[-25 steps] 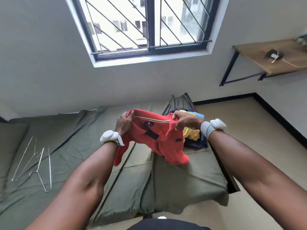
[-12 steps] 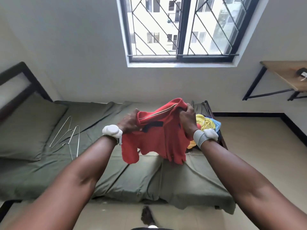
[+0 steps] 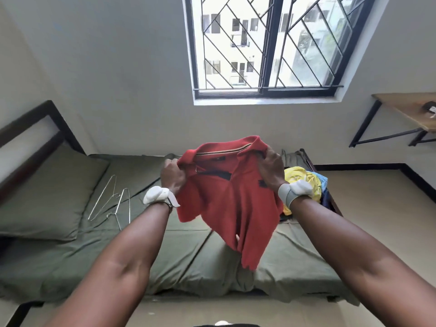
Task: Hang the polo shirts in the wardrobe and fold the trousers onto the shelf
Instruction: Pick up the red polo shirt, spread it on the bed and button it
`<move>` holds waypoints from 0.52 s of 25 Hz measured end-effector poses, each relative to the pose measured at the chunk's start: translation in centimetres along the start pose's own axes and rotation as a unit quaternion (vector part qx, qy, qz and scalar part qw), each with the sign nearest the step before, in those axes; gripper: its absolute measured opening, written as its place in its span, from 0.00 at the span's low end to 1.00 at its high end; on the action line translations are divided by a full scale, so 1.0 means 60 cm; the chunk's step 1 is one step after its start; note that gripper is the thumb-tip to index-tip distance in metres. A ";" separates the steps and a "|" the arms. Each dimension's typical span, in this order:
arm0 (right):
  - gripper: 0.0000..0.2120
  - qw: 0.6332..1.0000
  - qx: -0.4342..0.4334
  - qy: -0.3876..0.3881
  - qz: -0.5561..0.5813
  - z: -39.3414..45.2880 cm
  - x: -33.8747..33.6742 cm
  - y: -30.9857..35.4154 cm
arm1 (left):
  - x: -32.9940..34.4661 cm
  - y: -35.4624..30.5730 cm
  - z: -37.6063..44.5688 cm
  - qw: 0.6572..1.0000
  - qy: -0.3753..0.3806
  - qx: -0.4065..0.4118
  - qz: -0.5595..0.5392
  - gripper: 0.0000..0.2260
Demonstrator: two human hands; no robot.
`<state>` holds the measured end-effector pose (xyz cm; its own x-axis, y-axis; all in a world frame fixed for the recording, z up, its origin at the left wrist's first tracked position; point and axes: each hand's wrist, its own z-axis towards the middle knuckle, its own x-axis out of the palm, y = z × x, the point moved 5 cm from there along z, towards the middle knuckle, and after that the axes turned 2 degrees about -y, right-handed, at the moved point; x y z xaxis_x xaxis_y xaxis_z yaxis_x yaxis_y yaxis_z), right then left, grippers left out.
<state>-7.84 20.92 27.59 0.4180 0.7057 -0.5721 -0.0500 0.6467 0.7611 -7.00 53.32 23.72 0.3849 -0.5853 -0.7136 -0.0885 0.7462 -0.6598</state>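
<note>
Above the olive-green sheeted bed (image 3: 70, 263), both forearms reach forward, the left hand (image 3: 173, 177) and right hand (image 3: 271, 171) each curled tight on a shoulder of the red cotton polo shirt (image 3: 231, 208), which hangs clear of the mattress near two wire hangers (image 3: 113, 204).

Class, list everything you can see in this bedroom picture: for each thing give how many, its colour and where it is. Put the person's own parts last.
Polo shirt: one, red, held up over the bed.
Wire hangers: two, silver, on the bed beside the pillow.
Pile of clothes: one, yellow, blue and dark, at the bed's right end.
Pillow: one, green, at the bed's left end.
Bed: one, green sheet, dark frame, under the window.
Window: one, dark frame with bars, in the far wall.
Wall shelf: one, wooden, at right.
Left hand: grips the shirt's left shoulder.
Right hand: grips the collar's right side.
</note>
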 end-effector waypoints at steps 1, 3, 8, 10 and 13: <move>0.15 1.000 0.016 0.015 -0.013 -0.001 0.016 0.010 | -0.017 0.008 0.007 1.000 -0.016 0.013 -0.016 0.16; 0.20 0.997 0.051 0.060 -0.023 -0.010 0.070 0.036 | -0.063 0.032 0.031 0.996 -0.037 0.004 -0.077 0.21; 0.16 0.913 0.168 0.322 0.187 -0.045 0.168 0.096 | -0.156 0.115 0.111 0.990 -0.048 -0.046 -0.123 0.26; 0.09 0.905 0.141 0.379 0.132 -0.035 0.170 0.109 | -0.168 0.129 0.139 0.990 -0.020 -0.039 -0.132 0.26; 0.04 0.989 0.086 0.086 -0.079 0.007 0.160 0.115 | -0.169 0.135 0.179 0.986 0.093 -0.051 -0.126 0.28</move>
<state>-3.81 32.04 27.49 0.2467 0.6483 -0.7203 0.1643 0.7045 0.6904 -1.72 68.71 28.15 0.2330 -0.8031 -0.5485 -0.1063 0.5396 -0.8352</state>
